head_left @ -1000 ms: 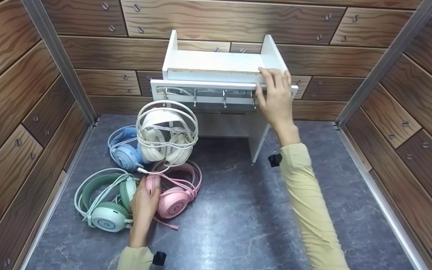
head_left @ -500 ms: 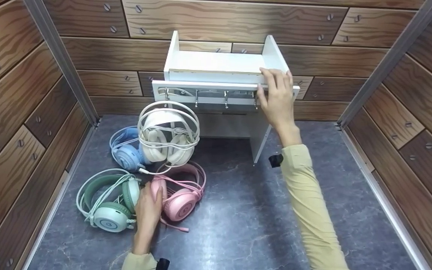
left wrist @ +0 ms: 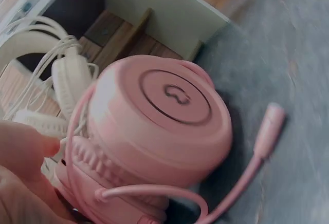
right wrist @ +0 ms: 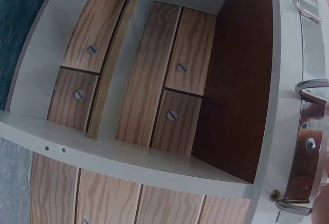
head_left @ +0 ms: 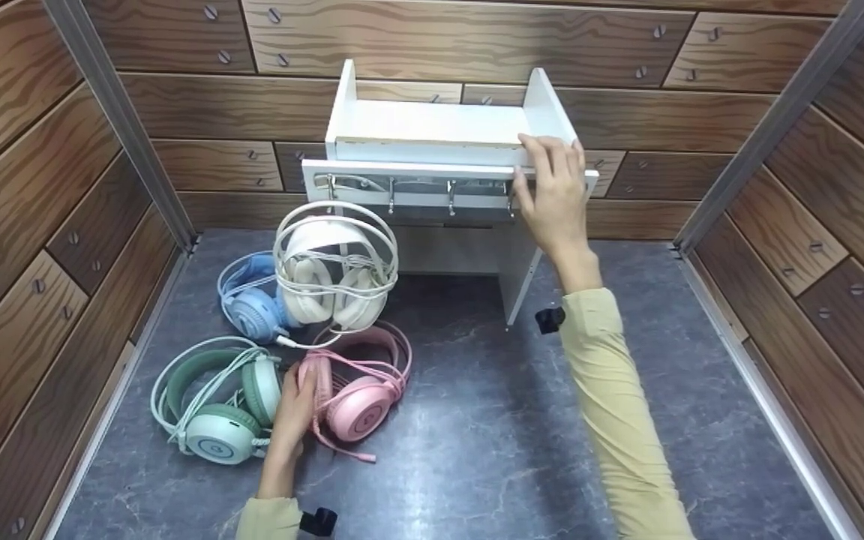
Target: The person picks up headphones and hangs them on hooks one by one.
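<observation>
Pink headphones [head_left: 361, 411] with a boom microphone lie on the dark floor. My left hand [head_left: 291, 416] holds their left ear cup; in the left wrist view its fingers are partly cut off, close to a pink cup [left wrist: 159, 116]. Green headphones [head_left: 218, 435] lie just left of that hand. White headphones [head_left: 338, 289] hang from the leftmost hook of a white shelf rack [head_left: 432, 124]. My right hand [head_left: 556, 202] grips the rack's hook rail near its right end, fingers over the top and thumb in front. In the right wrist view the rack's inside and metal hooks [right wrist: 311, 85] show.
Blue headphones [head_left: 252, 311] lie on the floor behind the green ones, partly behind the hanging white pair. Several hooks line the rail [head_left: 421, 201]. Wood-patterned walls [head_left: 469, 45] stand at the back and both sides, with metal strips at the corners.
The pink headphones have shifted slightly right with my left hand, then stayed put while the hand drew back slightly left. My right hand keeps its place on the rack.
</observation>
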`<state>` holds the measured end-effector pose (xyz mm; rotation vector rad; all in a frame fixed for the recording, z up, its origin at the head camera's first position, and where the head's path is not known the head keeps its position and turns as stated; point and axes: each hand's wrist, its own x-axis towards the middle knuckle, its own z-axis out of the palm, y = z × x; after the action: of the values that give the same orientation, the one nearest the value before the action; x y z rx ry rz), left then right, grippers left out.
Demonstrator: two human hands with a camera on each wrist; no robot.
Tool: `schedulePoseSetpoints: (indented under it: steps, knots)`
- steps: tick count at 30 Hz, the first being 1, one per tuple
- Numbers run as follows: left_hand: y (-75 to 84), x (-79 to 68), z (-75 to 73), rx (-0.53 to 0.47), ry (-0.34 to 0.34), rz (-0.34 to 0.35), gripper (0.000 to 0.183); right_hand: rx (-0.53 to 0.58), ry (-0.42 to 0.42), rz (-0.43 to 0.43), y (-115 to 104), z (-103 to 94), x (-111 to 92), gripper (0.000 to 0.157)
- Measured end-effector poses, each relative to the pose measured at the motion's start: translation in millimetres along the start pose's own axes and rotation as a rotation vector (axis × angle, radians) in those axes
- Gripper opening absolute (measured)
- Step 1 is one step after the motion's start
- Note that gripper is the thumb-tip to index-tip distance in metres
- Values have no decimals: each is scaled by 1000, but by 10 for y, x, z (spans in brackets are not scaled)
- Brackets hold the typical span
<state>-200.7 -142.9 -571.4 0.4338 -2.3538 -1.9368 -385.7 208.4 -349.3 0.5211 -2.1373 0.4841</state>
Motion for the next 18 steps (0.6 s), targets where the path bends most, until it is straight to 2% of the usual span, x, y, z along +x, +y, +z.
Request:
schedulePoseSetpoints:
  steps: [2,5,9,15,18]
  knots:
    - [20,5,-10,-64,-27,-22,64,2,1,3,7,-5,-1,41]
    - [35,14,-4,-92,-45,-32,64,3,1,7,14,-11,-3,41]
    - [17,43,11,-73,-55,-39,66,3,-5,13,18,-13,-3,42]
    - [-36,54,9,-15,-89,-98,79,15,-4,12,6,-5,3,41]
    - [-52,25,15,-20,-109,-131,82,16,0,6,2,-3,3,41]
